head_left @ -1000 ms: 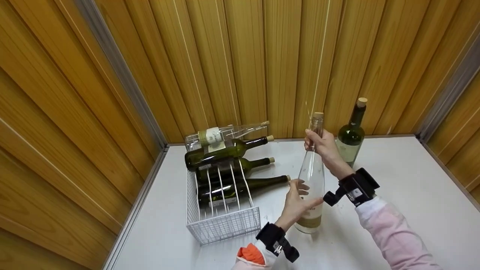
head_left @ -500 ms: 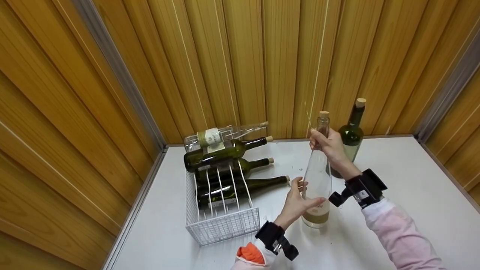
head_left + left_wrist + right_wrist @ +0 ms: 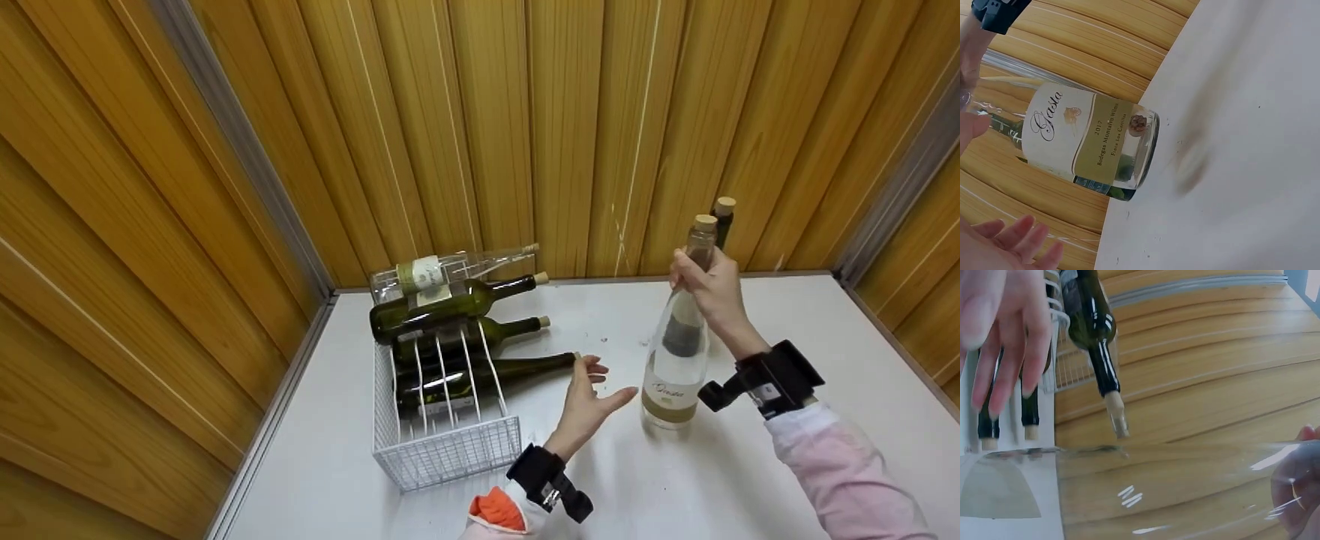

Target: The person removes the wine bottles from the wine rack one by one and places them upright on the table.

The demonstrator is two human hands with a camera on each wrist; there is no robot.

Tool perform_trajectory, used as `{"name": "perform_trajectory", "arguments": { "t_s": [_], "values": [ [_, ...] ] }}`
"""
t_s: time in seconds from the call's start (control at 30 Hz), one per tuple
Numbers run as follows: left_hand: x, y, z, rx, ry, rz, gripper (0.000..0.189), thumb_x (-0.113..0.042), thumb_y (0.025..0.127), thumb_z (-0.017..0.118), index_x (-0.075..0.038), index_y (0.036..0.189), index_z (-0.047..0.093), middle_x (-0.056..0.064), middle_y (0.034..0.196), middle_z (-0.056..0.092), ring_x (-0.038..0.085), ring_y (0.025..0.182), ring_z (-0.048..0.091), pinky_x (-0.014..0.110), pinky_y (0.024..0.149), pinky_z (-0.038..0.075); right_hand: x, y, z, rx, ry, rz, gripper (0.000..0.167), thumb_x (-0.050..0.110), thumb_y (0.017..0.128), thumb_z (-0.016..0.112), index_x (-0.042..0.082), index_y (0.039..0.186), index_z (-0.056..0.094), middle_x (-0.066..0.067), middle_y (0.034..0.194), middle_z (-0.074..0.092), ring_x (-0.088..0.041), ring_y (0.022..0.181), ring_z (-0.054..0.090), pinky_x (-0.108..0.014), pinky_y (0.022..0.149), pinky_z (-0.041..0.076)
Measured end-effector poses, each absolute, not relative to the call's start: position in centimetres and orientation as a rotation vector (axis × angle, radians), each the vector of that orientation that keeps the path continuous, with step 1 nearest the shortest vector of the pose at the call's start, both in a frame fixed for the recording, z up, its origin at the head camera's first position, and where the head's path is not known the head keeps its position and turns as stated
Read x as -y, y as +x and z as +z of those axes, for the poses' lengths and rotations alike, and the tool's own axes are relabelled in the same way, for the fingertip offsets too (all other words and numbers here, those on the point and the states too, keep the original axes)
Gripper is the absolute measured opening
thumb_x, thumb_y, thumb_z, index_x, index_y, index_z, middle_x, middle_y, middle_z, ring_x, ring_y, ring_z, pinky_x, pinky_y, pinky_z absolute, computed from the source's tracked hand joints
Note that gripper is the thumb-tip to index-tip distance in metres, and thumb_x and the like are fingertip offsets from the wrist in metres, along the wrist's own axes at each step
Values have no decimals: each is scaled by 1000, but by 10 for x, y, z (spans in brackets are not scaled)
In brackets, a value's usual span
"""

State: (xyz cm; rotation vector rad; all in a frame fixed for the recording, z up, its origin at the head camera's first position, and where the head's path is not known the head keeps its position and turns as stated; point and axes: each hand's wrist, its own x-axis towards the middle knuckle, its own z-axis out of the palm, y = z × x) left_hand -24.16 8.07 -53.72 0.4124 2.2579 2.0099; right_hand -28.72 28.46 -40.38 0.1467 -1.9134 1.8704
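My right hand [image 3: 709, 289] grips the neck of a clear, corked wine bottle [image 3: 675, 360], which is nearly upright above the white table. Its cream and gold label faces the left wrist view, where the bottle's base [image 3: 1148, 154] stands apart from its shadow. My left hand [image 3: 585, 409] is spread with nothing in it, left of the clear bottle. Its fingertips overlap the corked end of the lowest green bottle [image 3: 525, 366] in the rack. A second green bottle [image 3: 722, 225] stands behind the clear one and is mostly hidden by it and my right hand.
A white wire rack [image 3: 450, 446] stands on the left of the table [image 3: 810, 330]. Several corked bottles lie in it, necks pointing right: a clear one [image 3: 427, 272] at the back, green ones [image 3: 442, 304] in front. Wooden panels [image 3: 570, 135] rise behind the table.
My right hand has carried the clear bottle to the right and slightly back, in front of the standing green bottle. My left hand has come off the bottle and stayed near the rack.
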Motion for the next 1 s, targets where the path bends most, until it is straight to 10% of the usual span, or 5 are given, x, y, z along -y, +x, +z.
{"name": "perform_trajectory", "arguments": {
  "t_s": [0.47, 1.0],
  "values": [
    [-70, -243, -540, -2317, 501, 2034, 39, -12, 99, 75, 4, 128, 54, 18, 123, 67, 28, 116, 66, 25, 92, 53, -348, -297, -411, 1669, -115, 1703, 27, -2, 99, 61, 17, 80, 64, 14, 62, 64, 2, 55, 60, -10, 59, 50],
    [-63, -244, -543, -2278, 601, 2048, 5, 5, 100, 67, 8, 104, 68, 31, 99, 75, 2, 80, 66, 13, 76, 53, -393, -328, -430, 1861, -295, 1434, 21, 15, 106, 62, 28, 90, 56, 31, 69, 58, 14, 66, 58, -7, 68, 44]
  ]
}}
